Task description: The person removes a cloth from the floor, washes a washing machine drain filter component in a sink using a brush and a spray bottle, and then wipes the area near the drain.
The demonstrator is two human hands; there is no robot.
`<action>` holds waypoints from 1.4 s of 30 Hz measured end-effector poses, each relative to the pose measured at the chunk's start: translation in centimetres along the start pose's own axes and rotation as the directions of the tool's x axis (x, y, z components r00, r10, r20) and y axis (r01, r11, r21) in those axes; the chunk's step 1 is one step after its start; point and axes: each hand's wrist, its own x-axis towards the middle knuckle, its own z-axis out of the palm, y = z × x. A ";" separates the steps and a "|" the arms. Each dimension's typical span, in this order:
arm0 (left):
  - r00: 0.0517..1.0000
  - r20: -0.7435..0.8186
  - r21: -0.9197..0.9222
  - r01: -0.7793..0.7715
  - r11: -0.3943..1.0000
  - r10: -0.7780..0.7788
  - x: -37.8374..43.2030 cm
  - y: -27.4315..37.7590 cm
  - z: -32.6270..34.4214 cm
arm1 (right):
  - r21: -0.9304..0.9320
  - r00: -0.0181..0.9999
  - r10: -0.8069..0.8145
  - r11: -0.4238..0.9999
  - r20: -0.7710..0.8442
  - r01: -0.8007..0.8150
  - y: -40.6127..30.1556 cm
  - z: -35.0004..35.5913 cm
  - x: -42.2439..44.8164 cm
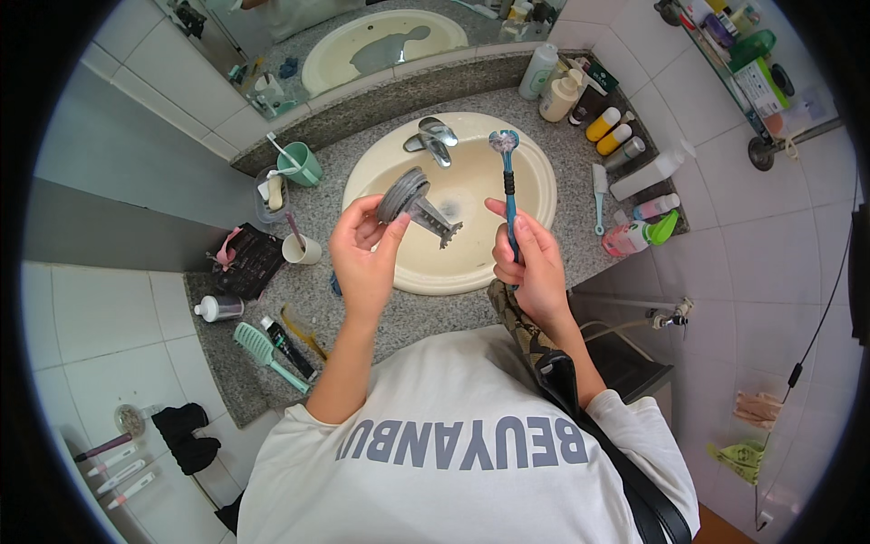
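My left hand (367, 253) grips a grey plastic drain strainer (406, 197) by its round ridged cap, between fingers and thumb. The strainer's tapering stem ends in a toothed edge and points down to the right over the basin. In my right hand (533, 262) is a blue brush (510, 194) with a black ribbed neck, held upright by its handle. Its forked head carries pale bristles and stays apart from the strainer. Beneath both hands lies the cream oval washbasin (544, 197), with a chrome faucet (432, 141) at its back rim.
Left on the granite counter (326, 333) are a green cup (300, 164), a soap dish (273, 197), a white cup (302, 250), a black pouch (250, 262) and a hairbrush (257, 343). Several bottles (561, 95) line the right side, beside a white-bristled brush (599, 197). A glass shelf (737, 98) overhangs there.
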 end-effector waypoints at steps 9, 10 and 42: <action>0.996 -0.023 0.065 -0.090 0.994 0.092 0.1 0.4 0.2 | -0.818 0.871 -0.433 0.397 0.234 0.417 0.7 2.2 -0.1; 0.994 -0.023 0.061 -0.101 0.993 0.102 0.0 0.3 0.1 | -0.825 0.862 -0.460 0.387 0.213 0.411 0.7 2.2 0.1; 0.847 0.312 -0.704 0.511 0.494 -0.431 1.8 -2.2 -2.5 | -0.625 0.760 -0.331 0.771 -0.560 -0.125 9.5 -23.9 4.3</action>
